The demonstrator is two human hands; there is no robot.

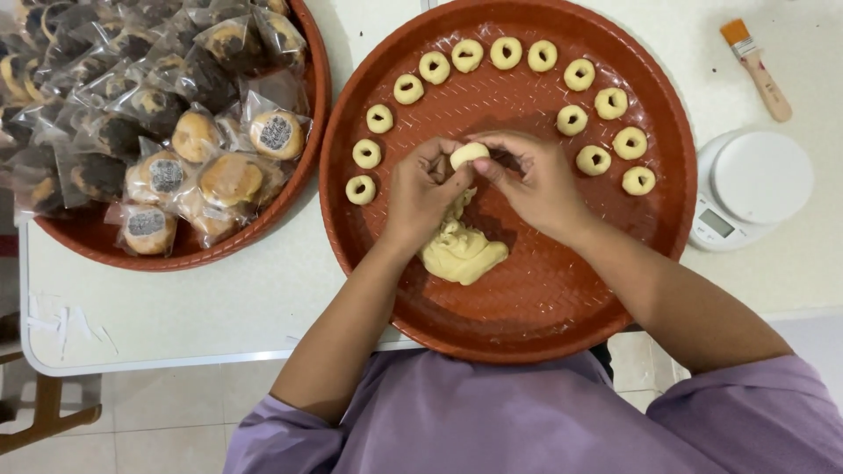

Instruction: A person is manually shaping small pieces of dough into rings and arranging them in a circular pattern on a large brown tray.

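— Brown woven plastic tray [309, 132] at upper left of the frame, heaped with clear-wrapped round pastries [167, 105], some golden, some dark-topped. Resting on a white table [176, 307].

— And just right of it?

— Larger round red-brown plastic tray [544, 298], filling the centre of the frame. Arc of small pale dough rings [505, 53] along its upper rim: three down the left edge, then up over the top, then down in two short rows at upper right.

— Hands?

— Both over the middle of that tray. Left hand [420, 191] curled, thumb and fingertips closed on a small pale ball of dough [468, 154]. Right hand [536, 180] meeting it from the other side, fingers bent inward and pinched on the same ball. Ball held between both sets of fingertips, lifted above the tray floor, just below the top of the ring arc.

— Anything under them?

— Soft yellow lump of dough [461, 250], lying on the tray floor, partly hidden by the left hand, near the lower centre of the frame.

— Further right?

— Round white kitchen scale [751, 189] with a small grey display, on the table just beside the tray's right rim. Above it, at upper right of the frame, wooden-handled pastry brush [757, 68] with orange bristles, lying tilted, apart from the scale.

— Bottom of the frame?

— Lilac sleeves and shirt [492, 421], bare forearms reaching up to the tray.
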